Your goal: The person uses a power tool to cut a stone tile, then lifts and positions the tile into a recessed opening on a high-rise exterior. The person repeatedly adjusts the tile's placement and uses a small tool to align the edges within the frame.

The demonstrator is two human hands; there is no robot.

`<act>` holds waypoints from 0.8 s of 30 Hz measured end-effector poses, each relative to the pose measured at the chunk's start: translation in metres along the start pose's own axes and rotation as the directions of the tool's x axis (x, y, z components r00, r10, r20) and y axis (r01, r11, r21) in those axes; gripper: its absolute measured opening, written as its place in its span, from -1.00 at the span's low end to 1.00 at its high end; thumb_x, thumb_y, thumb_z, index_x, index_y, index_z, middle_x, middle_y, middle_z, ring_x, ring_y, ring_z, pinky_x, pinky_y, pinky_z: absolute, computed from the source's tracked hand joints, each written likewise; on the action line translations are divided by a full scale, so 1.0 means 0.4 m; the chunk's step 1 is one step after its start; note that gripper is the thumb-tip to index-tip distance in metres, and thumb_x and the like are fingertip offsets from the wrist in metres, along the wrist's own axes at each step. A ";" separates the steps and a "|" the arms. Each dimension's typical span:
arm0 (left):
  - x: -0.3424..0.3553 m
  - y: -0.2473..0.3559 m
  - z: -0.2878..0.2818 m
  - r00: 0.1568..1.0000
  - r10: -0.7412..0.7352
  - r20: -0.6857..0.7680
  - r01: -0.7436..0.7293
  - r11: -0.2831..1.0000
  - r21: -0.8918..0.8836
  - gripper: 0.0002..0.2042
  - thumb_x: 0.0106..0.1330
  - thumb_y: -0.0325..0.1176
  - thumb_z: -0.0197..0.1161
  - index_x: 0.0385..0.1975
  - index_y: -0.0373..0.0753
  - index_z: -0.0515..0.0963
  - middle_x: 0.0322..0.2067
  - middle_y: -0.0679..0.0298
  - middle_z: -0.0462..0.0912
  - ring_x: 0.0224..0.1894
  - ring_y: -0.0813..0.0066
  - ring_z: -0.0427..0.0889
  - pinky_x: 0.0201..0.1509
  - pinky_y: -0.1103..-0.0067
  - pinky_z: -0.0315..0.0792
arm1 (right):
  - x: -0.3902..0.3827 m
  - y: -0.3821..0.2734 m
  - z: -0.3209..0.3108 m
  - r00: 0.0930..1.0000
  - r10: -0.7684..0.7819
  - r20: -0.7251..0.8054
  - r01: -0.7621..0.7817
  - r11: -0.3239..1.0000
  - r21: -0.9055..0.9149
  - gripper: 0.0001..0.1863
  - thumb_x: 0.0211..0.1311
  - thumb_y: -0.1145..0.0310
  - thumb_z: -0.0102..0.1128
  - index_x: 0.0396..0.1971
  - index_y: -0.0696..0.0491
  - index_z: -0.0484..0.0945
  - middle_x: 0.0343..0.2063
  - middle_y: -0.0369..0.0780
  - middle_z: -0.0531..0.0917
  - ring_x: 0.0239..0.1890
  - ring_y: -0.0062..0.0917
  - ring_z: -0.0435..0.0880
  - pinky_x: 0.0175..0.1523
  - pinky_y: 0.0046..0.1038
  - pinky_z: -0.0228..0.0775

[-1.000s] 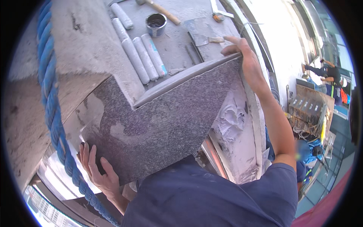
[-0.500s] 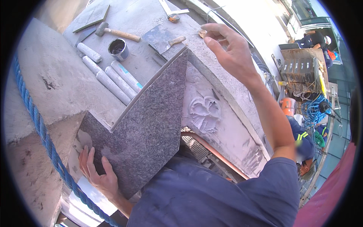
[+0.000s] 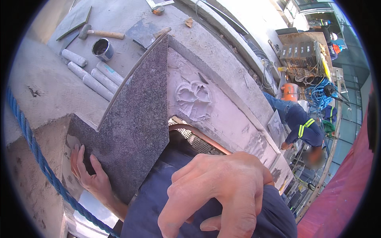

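Note:
A notched dark grey granite slab point(image 3: 135, 111) with a speckled face stands in front of me. My left hand point(image 3: 93, 172) rests against its lower left part, fingers stretched and spread. Close to the camera, my right hand point(image 3: 216, 190) hovers over my lap, its fingers bent but apart. Nothing shows in it, though the palm is hidden. Right of the slab, thick pale paste point(image 3: 193, 98) lies in mounds on a light ledge. Behind the slab's upper tip, a wooden-handled scraper point(image 3: 162, 32) is partly covered.
On the concrete at upper left are a mallet point(image 3: 105, 33), an opened tin point(image 3: 102, 49), several pale cylinders point(image 3: 104, 82) and a tape measure point(image 3: 158, 10). A blue rope point(image 3: 36, 148) crosses the left side. At right, a co-worker point(image 3: 303, 123) bends near an orange container point(image 3: 290, 92).
My right hand has come down from the upper middle toward the camera. The view has shifted, so the slab sits further left. The co-worker now shows more, arm reaching down.

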State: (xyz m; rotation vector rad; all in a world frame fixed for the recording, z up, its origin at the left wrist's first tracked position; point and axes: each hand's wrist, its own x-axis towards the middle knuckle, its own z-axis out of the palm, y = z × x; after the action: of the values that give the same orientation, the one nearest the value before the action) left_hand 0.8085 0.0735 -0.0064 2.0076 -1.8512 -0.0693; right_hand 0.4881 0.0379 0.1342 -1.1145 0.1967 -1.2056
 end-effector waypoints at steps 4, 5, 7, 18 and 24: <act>0.007 -0.009 0.000 1.000 0.021 0.022 -0.021 1.000 -0.005 -0.67 0.52 -0.32 0.36 0.24 -0.12 0.72 0.32 0.16 0.70 0.44 0.06 0.55 0.56 0.04 0.43 | -0.023 0.013 -0.095 0.991 -0.013 0.136 0.027 0.994 -0.105 -0.80 0.41 0.49 0.24 -0.16 0.19 0.83 -0.11 0.05 0.77 -0.33 -0.33 0.78 -0.28 -0.43 0.59; -0.001 -0.010 -0.012 0.999 0.008 0.031 -0.008 1.000 0.013 -0.67 0.51 -0.32 0.38 0.23 -0.12 0.72 0.31 0.16 0.70 0.44 0.06 0.55 0.55 0.05 0.44 | -0.062 0.012 -0.094 0.995 0.099 0.008 -0.095 0.977 -0.193 -0.82 0.42 0.47 0.25 -0.24 0.18 0.82 -0.19 0.00 0.78 -0.35 -0.39 0.77 -0.30 -0.45 0.55; 0.007 0.001 -0.012 1.000 -0.005 0.023 0.006 1.000 -0.005 -0.66 0.48 -0.31 0.41 0.22 -0.10 0.73 0.30 0.17 0.71 0.44 0.07 0.55 0.54 0.07 0.45 | -0.122 0.002 -0.084 0.902 0.335 -0.273 -0.417 0.841 -0.345 -0.78 0.45 0.38 0.27 -0.33 0.17 0.80 -0.34 -0.11 0.77 -0.37 -0.48 0.74 -0.32 -0.47 0.50; 0.057 0.113 -0.012 0.982 0.122 0.144 -0.110 0.990 -0.087 -0.51 0.48 -0.24 0.43 0.38 -0.12 0.62 0.41 0.17 0.62 0.57 0.12 0.43 0.74 -0.03 0.04 | -0.277 0.326 -0.124 0.511 0.784 -0.352 -0.858 0.447 -0.252 -0.29 0.62 -0.23 0.21 -0.20 0.29 0.73 -0.44 -0.19 0.76 -0.31 -0.52 0.76 -0.22 -0.45 0.63; 0.065 0.107 0.013 0.979 0.124 0.161 -0.119 0.992 -0.043 -0.47 0.53 -0.18 0.38 0.47 -0.09 0.55 0.51 0.24 0.51 0.65 0.15 0.31 0.77 -0.11 -0.14 | -0.224 0.312 -0.104 0.398 0.897 -0.194 -0.916 0.400 -0.028 -0.30 0.71 -0.11 0.13 -0.33 0.30 0.82 -0.51 -0.12 0.81 -0.55 -0.55 0.75 -0.39 -0.54 0.59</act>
State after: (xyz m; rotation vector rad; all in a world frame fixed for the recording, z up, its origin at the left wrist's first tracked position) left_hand 0.7694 0.0454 0.0088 1.9125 -2.0561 -0.2347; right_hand 0.5043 0.0784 -0.0190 -0.7887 0.9112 -0.2342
